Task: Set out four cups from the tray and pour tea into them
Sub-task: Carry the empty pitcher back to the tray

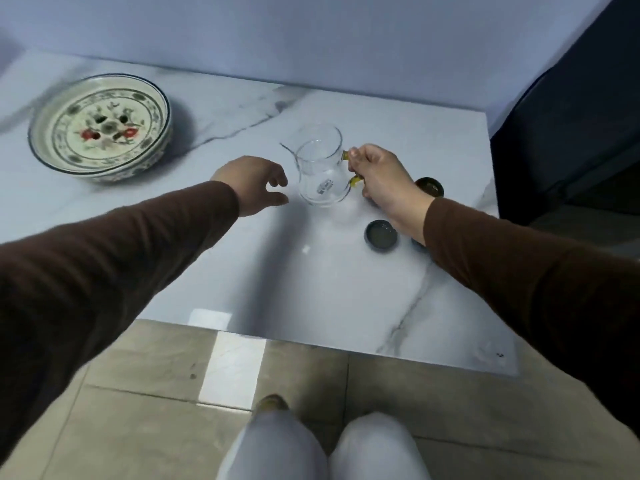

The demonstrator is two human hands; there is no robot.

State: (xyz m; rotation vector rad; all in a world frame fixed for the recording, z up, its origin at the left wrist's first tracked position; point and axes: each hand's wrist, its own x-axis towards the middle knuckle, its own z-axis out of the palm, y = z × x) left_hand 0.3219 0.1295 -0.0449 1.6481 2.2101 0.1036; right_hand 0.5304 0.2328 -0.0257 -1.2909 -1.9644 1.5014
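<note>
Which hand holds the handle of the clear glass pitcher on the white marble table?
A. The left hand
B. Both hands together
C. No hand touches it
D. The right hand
D: the right hand grips the yellowish handle of the clear glass pitcher, while the left hand stays open beside the glass, apart from it.

My right hand (381, 178) covers most of the glass pitcher's (320, 174) yellow handle. Near the pitcher, I count 3 cups: my right sleeve (519, 271) hides most of 1 cup (418, 244), and my wrist clips another (431, 186). A 4th I cannot see.
</note>
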